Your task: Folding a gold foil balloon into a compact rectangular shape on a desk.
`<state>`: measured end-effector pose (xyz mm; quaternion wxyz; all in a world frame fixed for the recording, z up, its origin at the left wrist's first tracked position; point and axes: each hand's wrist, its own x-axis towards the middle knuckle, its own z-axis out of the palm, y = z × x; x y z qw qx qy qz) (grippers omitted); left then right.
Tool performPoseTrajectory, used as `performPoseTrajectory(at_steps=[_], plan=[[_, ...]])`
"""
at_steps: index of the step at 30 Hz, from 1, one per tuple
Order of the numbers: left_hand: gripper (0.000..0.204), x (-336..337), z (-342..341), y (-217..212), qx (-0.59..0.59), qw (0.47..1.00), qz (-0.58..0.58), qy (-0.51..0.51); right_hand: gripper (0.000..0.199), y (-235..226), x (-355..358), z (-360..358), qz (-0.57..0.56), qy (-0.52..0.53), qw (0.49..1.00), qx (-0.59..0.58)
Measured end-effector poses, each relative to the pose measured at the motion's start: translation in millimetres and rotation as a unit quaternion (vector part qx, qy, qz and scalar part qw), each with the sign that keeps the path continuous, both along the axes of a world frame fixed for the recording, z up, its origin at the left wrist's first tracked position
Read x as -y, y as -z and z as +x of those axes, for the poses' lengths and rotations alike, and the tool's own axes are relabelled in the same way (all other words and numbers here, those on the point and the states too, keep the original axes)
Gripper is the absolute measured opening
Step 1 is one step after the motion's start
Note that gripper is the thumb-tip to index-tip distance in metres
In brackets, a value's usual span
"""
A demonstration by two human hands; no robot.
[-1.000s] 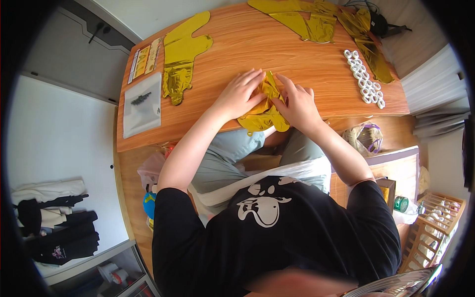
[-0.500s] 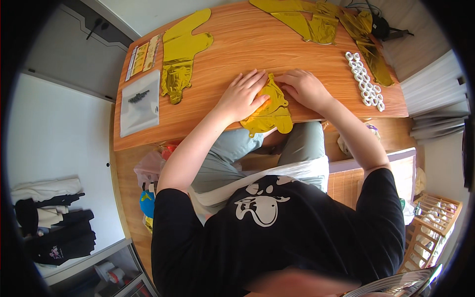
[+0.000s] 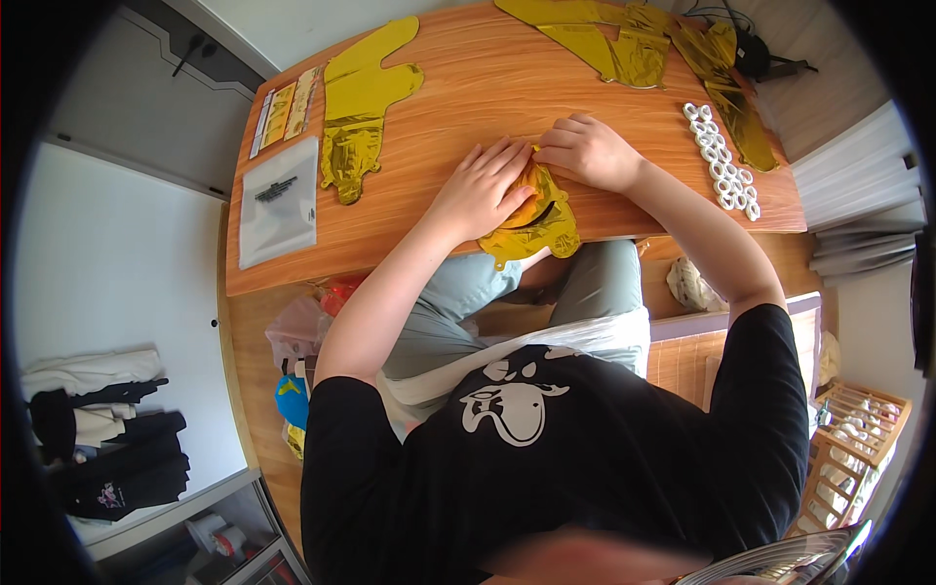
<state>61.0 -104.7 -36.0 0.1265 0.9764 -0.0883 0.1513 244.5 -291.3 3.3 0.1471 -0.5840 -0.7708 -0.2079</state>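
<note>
A crumpled gold foil balloon (image 3: 534, 222) lies at the near edge of the wooden table (image 3: 468, 88) and hangs a little over it. My left hand (image 3: 480, 185) lies flat on the balloon's left part, fingers spread. My right hand (image 3: 587, 151) presses on the balloon's far end with its fingers bent. Both forearms reach up from my black T-shirt.
A flat gold foil balloon (image 3: 357, 115) and a clear plastic bag (image 3: 279, 201) lie at the table's left, with sticker sheets (image 3: 285, 109) beyond. More gold foil balloons (image 3: 624, 39) lie at the far edge. White rings (image 3: 721, 161) sit in a row at the right.
My right hand has moved up and right to the balloon's far end. My left hand stays flat on it, and the balloon lies flatter, drawn nearer the table edge.
</note>
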Motion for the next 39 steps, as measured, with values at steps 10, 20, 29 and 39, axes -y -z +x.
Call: performPoseTrajectory(at_steps=[10, 20, 29, 39], plan=[[0.063, 0, -1, -1, 0.011, 1.000, 0.000, -0.002, 0.023, 8, -7, -19, -0.049, 0.062, 0.969, -0.233], [0.061, 0, -1, -4, -0.035, 0.999, 0.022, -0.007, 0.029, 5, -2, -33, -0.030, 0.040, 0.918, -0.393], [0.061, 1, 0, 1, 0.021, 1.000, -0.010, 0.000, 0.025, 9, 5, -34, 0.028, 0.077, 0.963, -0.256], [0.061, 0, -1, 1, 0.007, 1.000, -0.011, 0.002, 0.024, 13, 18, -46, -0.009, 0.130, 0.939, -0.317]])
